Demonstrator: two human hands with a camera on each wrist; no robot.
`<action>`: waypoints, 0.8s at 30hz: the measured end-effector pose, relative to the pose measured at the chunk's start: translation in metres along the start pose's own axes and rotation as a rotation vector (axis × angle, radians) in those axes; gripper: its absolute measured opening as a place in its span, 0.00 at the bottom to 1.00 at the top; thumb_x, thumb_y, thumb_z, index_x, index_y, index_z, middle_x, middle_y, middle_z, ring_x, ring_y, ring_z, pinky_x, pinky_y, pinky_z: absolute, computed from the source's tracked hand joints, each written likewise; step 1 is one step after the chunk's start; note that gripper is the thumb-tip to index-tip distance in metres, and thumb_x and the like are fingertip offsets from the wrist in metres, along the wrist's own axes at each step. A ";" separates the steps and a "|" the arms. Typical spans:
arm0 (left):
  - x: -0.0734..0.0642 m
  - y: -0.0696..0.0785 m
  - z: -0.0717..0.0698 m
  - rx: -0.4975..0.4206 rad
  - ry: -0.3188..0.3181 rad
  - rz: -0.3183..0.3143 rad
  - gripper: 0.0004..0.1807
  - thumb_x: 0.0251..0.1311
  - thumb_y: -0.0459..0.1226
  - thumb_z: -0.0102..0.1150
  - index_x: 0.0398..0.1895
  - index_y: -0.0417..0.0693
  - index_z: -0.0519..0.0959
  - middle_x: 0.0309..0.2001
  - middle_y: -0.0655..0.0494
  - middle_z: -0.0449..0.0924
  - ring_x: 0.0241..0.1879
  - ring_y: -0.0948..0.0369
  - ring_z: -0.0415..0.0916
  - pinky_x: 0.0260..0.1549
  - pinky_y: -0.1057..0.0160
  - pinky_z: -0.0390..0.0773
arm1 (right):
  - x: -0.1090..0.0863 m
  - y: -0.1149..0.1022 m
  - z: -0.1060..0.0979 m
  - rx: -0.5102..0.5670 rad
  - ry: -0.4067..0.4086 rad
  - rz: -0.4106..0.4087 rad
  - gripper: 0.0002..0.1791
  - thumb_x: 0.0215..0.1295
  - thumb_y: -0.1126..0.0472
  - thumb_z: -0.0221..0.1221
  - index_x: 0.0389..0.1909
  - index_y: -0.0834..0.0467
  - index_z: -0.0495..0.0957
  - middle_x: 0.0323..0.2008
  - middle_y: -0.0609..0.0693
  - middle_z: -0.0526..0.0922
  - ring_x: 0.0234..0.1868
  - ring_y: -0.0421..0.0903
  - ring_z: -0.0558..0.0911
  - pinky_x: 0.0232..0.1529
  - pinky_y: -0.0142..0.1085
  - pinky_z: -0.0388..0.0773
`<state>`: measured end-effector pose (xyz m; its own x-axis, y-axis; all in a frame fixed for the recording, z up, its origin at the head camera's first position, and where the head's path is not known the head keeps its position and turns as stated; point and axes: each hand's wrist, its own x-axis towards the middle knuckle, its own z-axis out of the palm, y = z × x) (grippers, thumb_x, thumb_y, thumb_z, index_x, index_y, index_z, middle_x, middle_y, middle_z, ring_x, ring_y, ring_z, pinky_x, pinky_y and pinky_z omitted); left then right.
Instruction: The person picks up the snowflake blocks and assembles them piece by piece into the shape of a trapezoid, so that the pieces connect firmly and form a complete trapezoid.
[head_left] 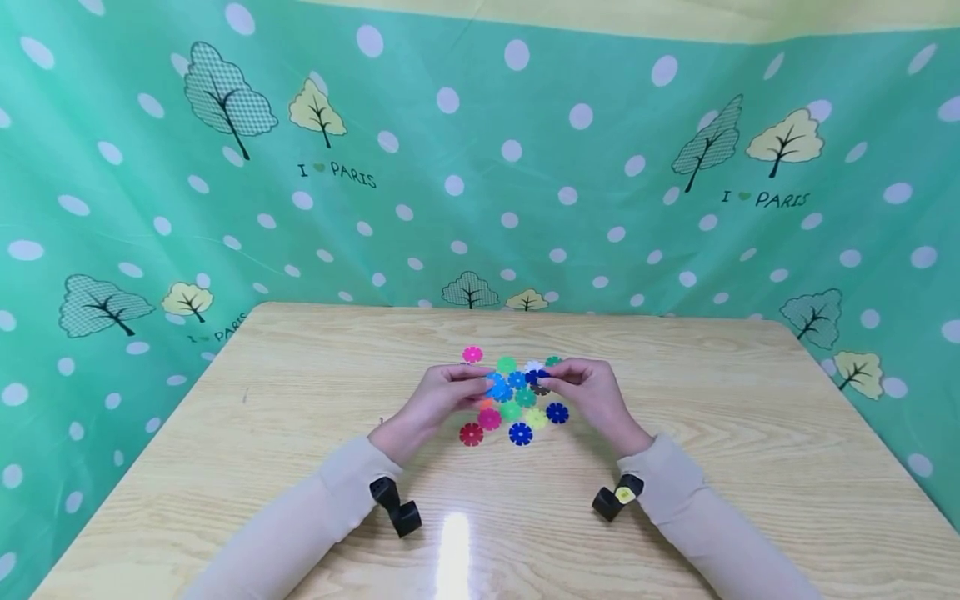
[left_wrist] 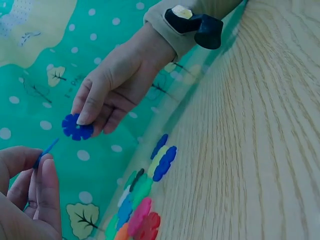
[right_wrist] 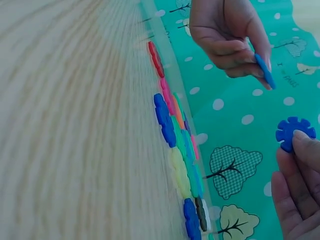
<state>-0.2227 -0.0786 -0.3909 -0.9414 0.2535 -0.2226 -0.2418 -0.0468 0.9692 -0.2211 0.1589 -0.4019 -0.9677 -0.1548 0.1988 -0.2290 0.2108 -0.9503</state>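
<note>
My left hand (head_left: 431,404) pinches a light blue notched plastic disc, a snowflake building piece (head_left: 496,384), between thumb and fingers. My right hand (head_left: 596,393) pinches a dark blue snowflake disc (right_wrist: 295,132) by its edge, the thumb lying on its face. Both discs are held up above the table, close to each other but apart. In the left wrist view the light blue disc (left_wrist: 49,146) shows edge-on, while the dark blue one faces the camera. Beneath the hands lie loose discs, among them a red one (head_left: 471,434), a yellow one (head_left: 536,417) and a green one (head_left: 511,410).
The discs lie flat in a loose cluster on the wooden table (head_left: 300,500), partly hidden by the hands. A pink disc (head_left: 472,354) lies at the cluster's far left edge. A green dotted cloth (head_left: 480,167) hangs behind the table. Each wrist wears a black camera mount.
</note>
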 end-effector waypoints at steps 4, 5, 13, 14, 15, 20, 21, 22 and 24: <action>0.002 0.001 0.006 -0.011 0.004 -0.003 0.15 0.58 0.30 0.61 0.48 0.35 0.79 0.35 0.47 0.84 0.25 0.66 0.79 0.33 0.66 0.82 | -0.001 -0.001 0.001 0.003 0.010 0.000 0.08 0.56 0.67 0.65 0.34 0.68 0.82 0.33 0.60 0.85 0.34 0.54 0.85 0.40 0.31 0.81; 0.002 0.001 0.007 -0.010 0.005 -0.001 0.15 0.58 0.30 0.61 0.48 0.34 0.79 0.35 0.46 0.84 0.24 0.66 0.78 0.32 0.67 0.82 | 0.000 0.000 0.001 0.006 0.009 -0.001 0.08 0.56 0.67 0.65 0.34 0.68 0.82 0.33 0.61 0.85 0.34 0.54 0.85 0.40 0.31 0.81; 0.007 0.005 0.015 -0.018 0.021 -0.021 0.13 0.57 0.32 0.63 0.46 0.38 0.81 0.30 0.53 0.83 0.24 0.65 0.79 0.34 0.66 0.81 | 0.000 0.000 0.004 0.018 -0.021 -0.045 0.09 0.58 0.66 0.64 0.34 0.69 0.81 0.34 0.67 0.83 0.32 0.53 0.84 0.40 0.44 0.82; 0.007 0.005 0.016 -0.023 0.022 -0.023 0.13 0.57 0.32 0.63 0.46 0.38 0.81 0.29 0.54 0.83 0.25 0.65 0.79 0.33 0.67 0.81 | 0.000 0.000 0.005 0.011 -0.020 -0.051 0.09 0.58 0.65 0.64 0.34 0.69 0.81 0.34 0.66 0.83 0.32 0.53 0.84 0.40 0.44 0.82; 0.007 0.006 0.016 -0.028 0.024 -0.023 0.13 0.57 0.32 0.63 0.46 0.38 0.81 0.29 0.54 0.83 0.25 0.65 0.79 0.32 0.68 0.81 | 0.000 0.000 0.005 0.006 -0.019 -0.056 0.09 0.58 0.65 0.64 0.34 0.68 0.81 0.34 0.66 0.83 0.32 0.53 0.84 0.39 0.44 0.82; 0.009 0.008 0.020 -0.040 0.027 -0.015 0.13 0.57 0.31 0.62 0.46 0.35 0.81 0.26 0.56 0.83 0.23 0.66 0.79 0.29 0.70 0.81 | 0.001 0.000 0.006 0.023 -0.017 -0.056 0.07 0.58 0.67 0.63 0.33 0.69 0.80 0.34 0.68 0.82 0.31 0.51 0.85 0.40 0.42 0.82; 0.009 0.008 0.021 -0.043 0.029 -0.013 0.13 0.57 0.30 0.62 0.46 0.35 0.81 0.26 0.55 0.83 0.23 0.66 0.79 0.28 0.70 0.81 | 0.000 0.000 0.006 0.027 -0.018 -0.054 0.07 0.59 0.67 0.63 0.33 0.69 0.80 0.34 0.69 0.82 0.30 0.50 0.85 0.40 0.42 0.82; 0.009 0.008 0.021 -0.046 0.030 -0.012 0.13 0.57 0.30 0.62 0.46 0.35 0.81 0.26 0.55 0.83 0.23 0.66 0.79 0.28 0.70 0.81 | 0.000 0.000 0.005 0.028 -0.017 -0.051 0.07 0.59 0.67 0.63 0.33 0.69 0.80 0.34 0.69 0.82 0.30 0.48 0.85 0.40 0.42 0.82; 0.010 0.007 0.022 -0.047 0.033 -0.008 0.13 0.57 0.31 0.62 0.46 0.35 0.81 0.27 0.53 0.83 0.23 0.66 0.79 0.28 0.70 0.81 | 0.000 0.000 0.005 0.028 -0.017 -0.049 0.06 0.58 0.68 0.63 0.33 0.69 0.80 0.34 0.69 0.82 0.29 0.45 0.84 0.39 0.41 0.82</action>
<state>-0.2288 -0.0552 -0.3837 -0.9464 0.2223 -0.2345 -0.2594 -0.0899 0.9616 -0.2204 0.1538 -0.4029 -0.9535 -0.1807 0.2413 -0.2726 0.1752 -0.9460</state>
